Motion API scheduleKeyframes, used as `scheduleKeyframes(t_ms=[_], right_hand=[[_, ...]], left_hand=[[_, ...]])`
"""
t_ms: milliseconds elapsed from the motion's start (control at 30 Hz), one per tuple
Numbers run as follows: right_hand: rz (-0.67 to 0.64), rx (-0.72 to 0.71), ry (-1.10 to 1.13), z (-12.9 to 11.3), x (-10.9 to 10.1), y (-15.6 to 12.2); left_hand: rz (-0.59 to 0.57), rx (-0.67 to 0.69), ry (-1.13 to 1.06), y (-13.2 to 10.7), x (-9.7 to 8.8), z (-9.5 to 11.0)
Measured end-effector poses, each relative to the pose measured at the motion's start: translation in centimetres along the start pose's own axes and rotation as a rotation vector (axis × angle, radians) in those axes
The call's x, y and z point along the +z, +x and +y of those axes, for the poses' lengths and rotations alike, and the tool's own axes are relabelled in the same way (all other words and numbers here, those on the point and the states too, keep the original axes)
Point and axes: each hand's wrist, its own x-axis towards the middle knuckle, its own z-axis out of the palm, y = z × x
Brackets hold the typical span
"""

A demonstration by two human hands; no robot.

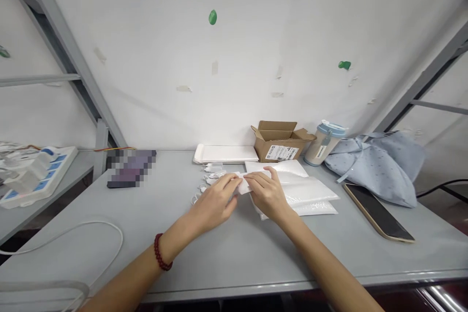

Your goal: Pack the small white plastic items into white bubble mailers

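Note:
My left hand (215,201) and my right hand (268,192) meet at the middle of the grey table (226,253). Between their fingertips they pinch a small white padded pouch (244,186). A red bead bracelet circles my left wrist. Under my right hand lies a stack of white bubble mailers (310,192). Several small white chargers with short cables (210,175) lie just beyond my left hand.
A white flat tray (224,153) and an open cardboard box (280,141) stand by the wall. A lidded cup (325,142), light blue cloth (376,163) and a phone (378,210) sit right. A dark pad (129,168), power strip (36,173) and white cable (109,231) lie left.

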Motion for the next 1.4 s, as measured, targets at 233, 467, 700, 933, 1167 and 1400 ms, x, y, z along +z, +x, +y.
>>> scheduleKeyframes(t_ms=[233,467,700,933,1167,1400], right_hand=[[0.038,0.124,-0.062,0.7,-0.5,0.4],[0.176,0.352,-0.218,4.4,-1.6,0.2],[-0.06,0.509,-0.25,7.4,-0.9,-1.9],[-0.438,0.664,-0.156,7.1,-0.8,-1.8],[-0.521,0.699,-0.151,6.7,-1.4,-1.1],[-0.55,0.682,-0.118,6.4,-1.5,-0.9]], left_hand=[[0.039,-0.127,-0.078,2.5,0.6,-0.3],[0.046,-0.46,-0.557,7.6,1.1,-0.3],[-0.032,-0.712,-0.776,10.5,3.6,-1.2],[-0.075,-0.78,-0.531,11.4,4.7,-2.9],[0.007,-0.602,-0.022,11.2,2.1,-7.2],[-0.058,-0.417,0.244,10.3,1.1,-10.3]])
